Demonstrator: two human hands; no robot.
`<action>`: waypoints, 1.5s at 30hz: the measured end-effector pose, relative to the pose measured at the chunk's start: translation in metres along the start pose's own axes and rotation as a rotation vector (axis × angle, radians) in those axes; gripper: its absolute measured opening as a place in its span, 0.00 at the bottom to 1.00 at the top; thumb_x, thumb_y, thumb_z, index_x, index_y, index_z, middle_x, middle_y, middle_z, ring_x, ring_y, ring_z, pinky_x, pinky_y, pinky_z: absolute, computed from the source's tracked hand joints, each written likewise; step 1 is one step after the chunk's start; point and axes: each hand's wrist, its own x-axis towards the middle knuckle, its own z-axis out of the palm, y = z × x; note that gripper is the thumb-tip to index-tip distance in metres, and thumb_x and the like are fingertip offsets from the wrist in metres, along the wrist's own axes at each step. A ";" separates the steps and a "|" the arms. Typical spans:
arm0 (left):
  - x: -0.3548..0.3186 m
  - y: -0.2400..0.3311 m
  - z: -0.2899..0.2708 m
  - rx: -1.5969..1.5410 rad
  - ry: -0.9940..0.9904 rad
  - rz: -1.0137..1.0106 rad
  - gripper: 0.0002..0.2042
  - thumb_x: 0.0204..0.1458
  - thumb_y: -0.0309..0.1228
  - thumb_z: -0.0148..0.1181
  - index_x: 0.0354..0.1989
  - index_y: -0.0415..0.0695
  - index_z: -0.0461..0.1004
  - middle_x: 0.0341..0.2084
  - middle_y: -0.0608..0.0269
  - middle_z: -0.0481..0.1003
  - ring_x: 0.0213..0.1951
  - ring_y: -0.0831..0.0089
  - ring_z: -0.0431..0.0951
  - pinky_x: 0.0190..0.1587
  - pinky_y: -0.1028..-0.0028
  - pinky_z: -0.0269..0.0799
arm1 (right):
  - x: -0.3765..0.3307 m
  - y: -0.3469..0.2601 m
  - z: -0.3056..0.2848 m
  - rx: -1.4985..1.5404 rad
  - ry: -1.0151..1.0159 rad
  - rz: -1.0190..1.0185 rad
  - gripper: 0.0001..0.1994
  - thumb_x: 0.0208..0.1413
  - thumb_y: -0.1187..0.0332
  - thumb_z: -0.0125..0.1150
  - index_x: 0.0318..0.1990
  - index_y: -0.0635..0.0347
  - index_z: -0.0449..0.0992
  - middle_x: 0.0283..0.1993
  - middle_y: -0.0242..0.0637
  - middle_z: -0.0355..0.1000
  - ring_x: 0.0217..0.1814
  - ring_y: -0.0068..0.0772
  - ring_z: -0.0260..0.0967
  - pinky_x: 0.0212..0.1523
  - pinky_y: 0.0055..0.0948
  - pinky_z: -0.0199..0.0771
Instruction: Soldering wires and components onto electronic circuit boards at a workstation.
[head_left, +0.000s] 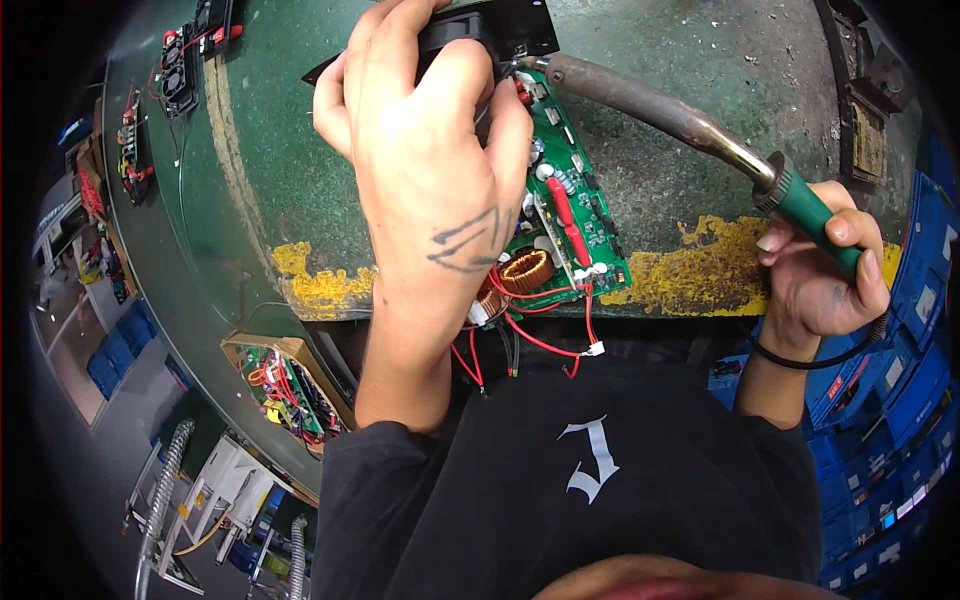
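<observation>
My left hand point(425, 140) is closed over a black panel point(525, 25) with a raised black housing at the table's far side. Fingers and thumb curl around that housing and hide part of it. In my right hand point(825, 275) is a soldering iron point(665, 112), gripped by its green handle. The iron's tip reaches the panel's edge, beside my left thumb, at the far end of a green circuit board point(612, 262). The board carries copper-wound coils point(526, 268) and a red-sleeved part point(566, 215). Red wires point(545, 338) with a white connector point(597, 349) hang over the table's near edge.
The green table point(690, 200) has worn yellow paint point(705, 265) along its near edge. A metal holder point(865, 130) stands at the right. Black fans point(175, 75) lie far left. A box of wired boards point(290, 390) sits at the lower left. Blue bins point(880, 440) fill the right side.
</observation>
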 end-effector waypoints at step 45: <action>-0.002 -0.004 0.001 0.039 0.023 0.083 0.08 0.35 0.23 0.61 0.22 0.39 0.67 0.47 0.43 0.68 0.50 0.50 0.67 0.52 0.60 0.56 | 0.002 -0.003 0.004 -0.027 0.019 0.018 0.18 0.54 0.59 0.38 0.35 0.65 0.71 0.32 0.55 0.68 0.23 0.41 0.69 0.22 0.30 0.71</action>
